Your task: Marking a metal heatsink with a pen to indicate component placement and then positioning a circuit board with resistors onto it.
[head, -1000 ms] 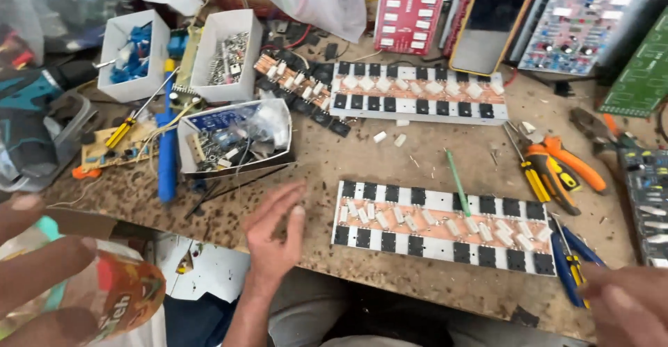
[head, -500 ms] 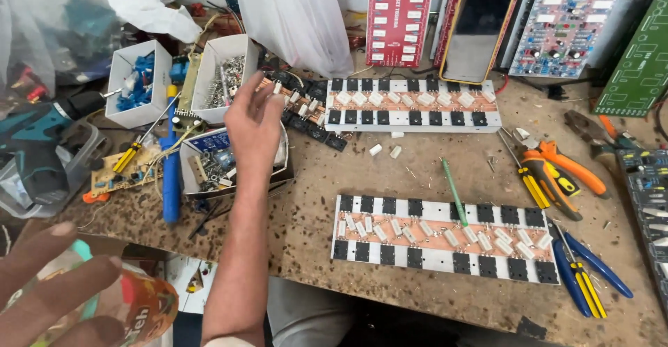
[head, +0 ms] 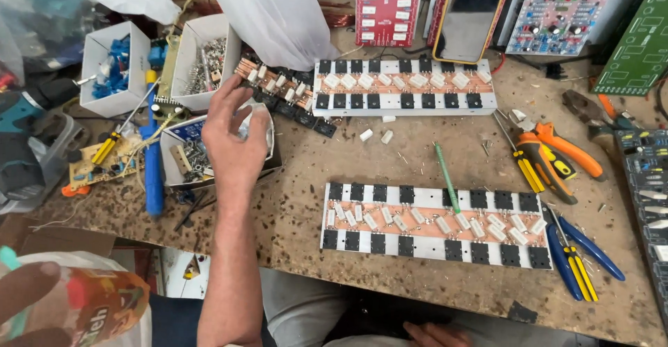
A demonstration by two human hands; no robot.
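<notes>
From the head camera: my right hand [head: 233, 135] hangs over the small white box [head: 182, 154] of screws and loose parts at the near left of the counter [head: 299, 180], fingers curled together as if pinching something out of it (whether anything sits between the fingertips I cannot tell; the back of the hand hides them). The box stands just beside two taller white boxes, one of blue parts [head: 111, 69] and one of metal bits [head: 205, 58], grouped so that small pieces stay within one reach. A blue screwdriver [head: 152, 159] lies alongside.

My left hand [head: 28, 302], at the bottom left corner, is clamped on a crinkly snack bag [head: 97, 305], held off the counter's edge and away from the work.

Before me lies a long board [head: 431, 225] with black squares along both edges and white blocks down its copper middle, a green stick [head: 445, 176] resting across it. A second such board [head: 403, 86] lies farther back. Orange pliers [head: 557, 152] and blue-handled cutters [head: 577, 256] wait to the right.
</notes>
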